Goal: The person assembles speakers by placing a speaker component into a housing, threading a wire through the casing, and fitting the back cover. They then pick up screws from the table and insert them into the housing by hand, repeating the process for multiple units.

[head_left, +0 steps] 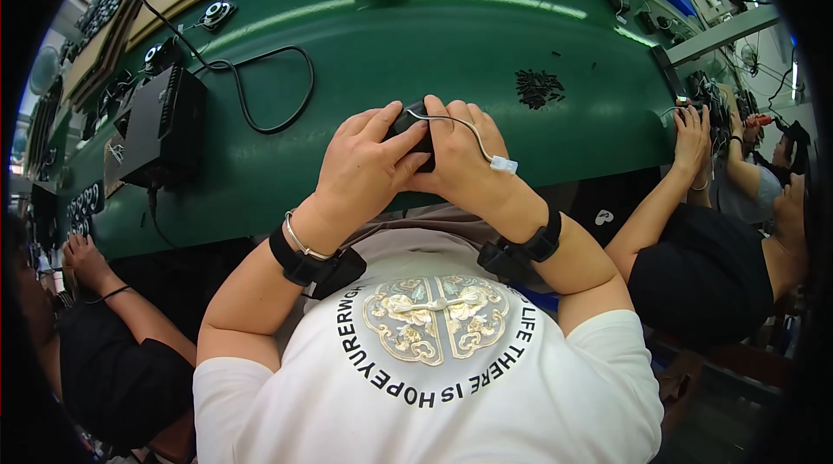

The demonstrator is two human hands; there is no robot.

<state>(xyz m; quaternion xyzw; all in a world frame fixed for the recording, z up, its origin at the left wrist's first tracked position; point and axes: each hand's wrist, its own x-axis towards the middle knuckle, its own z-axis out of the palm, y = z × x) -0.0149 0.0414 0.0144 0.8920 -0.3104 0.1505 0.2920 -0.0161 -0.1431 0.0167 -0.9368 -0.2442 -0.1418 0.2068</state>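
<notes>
Green tabletop (373,56) stretches beyond the fingers, and from my distant seat I find a small black housing (403,123) between them. The left fingers (406,143) grip its left side, one lying across its face; the right fingers (442,136) close against its right side. Their undersides are hidden, so I cannot tell how the hold meets beneath. A thin cable (469,126) runs from the housing over the right fingers to a white connector (503,165). To handle this well, I'd balance both grips, press evenly without twisting, and keep that lead unpinched. A pile of dark pieces (539,89) lies forward and right of the fingers, well apart.
</notes>
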